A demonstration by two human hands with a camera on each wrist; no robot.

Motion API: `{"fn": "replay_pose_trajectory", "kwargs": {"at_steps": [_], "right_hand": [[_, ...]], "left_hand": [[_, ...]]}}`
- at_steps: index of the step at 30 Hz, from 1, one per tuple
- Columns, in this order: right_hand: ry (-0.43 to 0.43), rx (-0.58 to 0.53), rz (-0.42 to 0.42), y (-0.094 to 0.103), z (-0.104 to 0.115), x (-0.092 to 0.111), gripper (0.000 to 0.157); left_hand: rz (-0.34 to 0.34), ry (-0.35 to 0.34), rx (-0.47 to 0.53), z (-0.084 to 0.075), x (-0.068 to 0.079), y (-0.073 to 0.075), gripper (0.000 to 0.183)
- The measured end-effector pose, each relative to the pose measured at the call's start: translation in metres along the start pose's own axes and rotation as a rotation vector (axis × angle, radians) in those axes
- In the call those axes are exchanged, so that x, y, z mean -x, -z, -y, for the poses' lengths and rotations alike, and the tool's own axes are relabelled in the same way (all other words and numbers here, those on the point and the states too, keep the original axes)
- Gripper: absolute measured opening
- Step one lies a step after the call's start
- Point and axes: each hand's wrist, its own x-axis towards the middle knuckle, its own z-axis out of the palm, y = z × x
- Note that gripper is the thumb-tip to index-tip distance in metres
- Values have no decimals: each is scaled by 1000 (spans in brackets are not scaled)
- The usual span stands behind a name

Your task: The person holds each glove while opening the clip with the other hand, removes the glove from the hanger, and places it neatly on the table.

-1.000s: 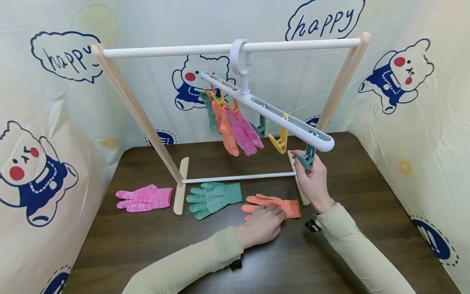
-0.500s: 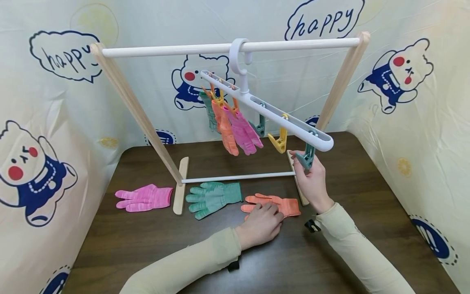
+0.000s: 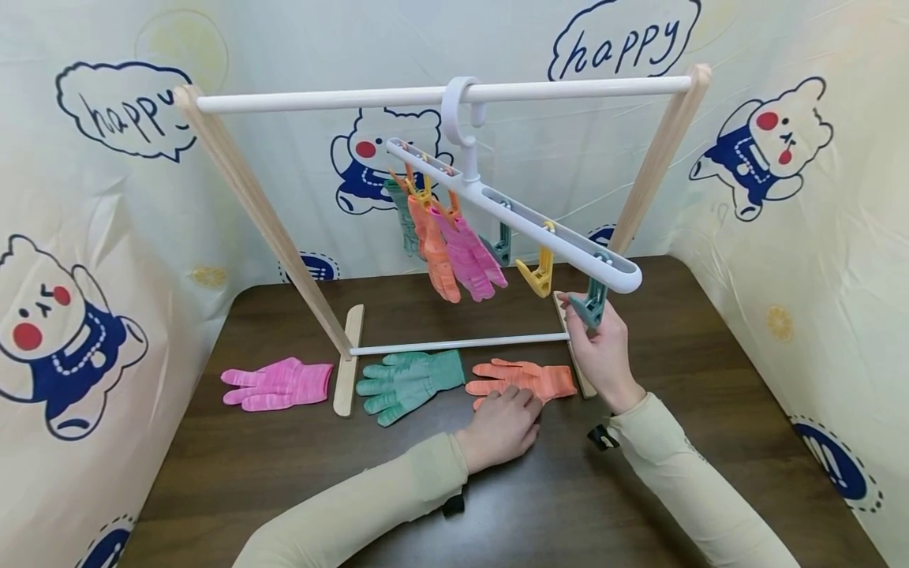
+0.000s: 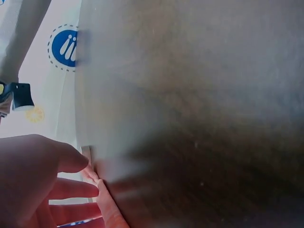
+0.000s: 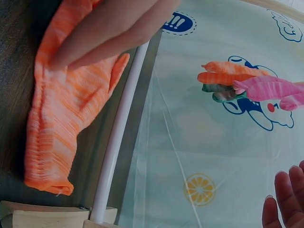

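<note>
In the head view, an orange knit glove [image 3: 557,381] lies on the table at front right. My left hand [image 3: 503,426] pinches its near edge; in the left wrist view, thumb [image 4: 71,159] and fingers close at the glove's edge [image 4: 111,209]. My right hand [image 3: 612,355] is beside the rack's right foot, partly behind a green clip [image 3: 591,304] on the hanger. Its fingers [image 5: 287,194] look straight and hold nothing in the right wrist view. A green glove [image 3: 415,383] and a pink glove [image 3: 280,384] lie further left.
A white clip hanger [image 3: 547,233] hangs by its hook on a wooden rack [image 3: 256,209] with white bars. Orange [image 3: 435,252], pink [image 3: 469,252] and green gloves [image 3: 405,217] are clipped at its far end. A yellow clip [image 3: 543,272] hangs nearer. Printed cloth surrounds the table.
The orange glove has slid a little away from me, toward the rack, and sits less tilted. My left hand has shifted slightly left along it. The right hand has hardly moved.
</note>
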Motion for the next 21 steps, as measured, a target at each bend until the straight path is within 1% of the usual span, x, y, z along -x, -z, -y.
{"fn": "replay_pose_trajectory", "kwargs": {"at_steps": [4,9,13,16,19,21], "right_hand": [[14,0,14,0,0,0,22],[11,-13,38,1,-4,1,22],[-35,-10,62,0,-5,3,21],[-79,5,76,-1,-4,4,20],[-103,13,84,-2,1,3,19],[-103,4,86,-1,8,2,18]], "left_hand": [[18,15,3,3,-2,0,32],[51,21,44,4,-3,2,37],[71,5,65,3,-4,2,40],[70,-7,60,3,-6,3,42],[63,4,53,3,-6,3,41],[64,19,52,4,-7,2,40]]}}
